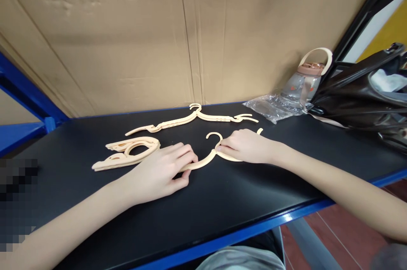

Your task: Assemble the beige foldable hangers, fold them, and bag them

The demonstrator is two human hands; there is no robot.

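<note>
A cream folding clothes hanger (205,161) lies spread on the black table, its hook pointing away from me. My left hand (168,168) grips its left arm between thumb and fingers. Around the right arm, close to the hook, my right hand (244,146) is closed; it covers most of that arm, and only the tip shows beyond. Behind it lies a second cream hanger (181,122), unfolded with both arms out. A folded cream hanger (125,160), or a stack of them, rests left of my left hand.
At the back right, a clear bottle (302,85) with a cream handle stands by a crumpled plastic bag (270,107). A black bag (359,92) sits at the far right. Cardboard (127,41) walls the back, and a blue rail (210,244) edges the table (222,206).
</note>
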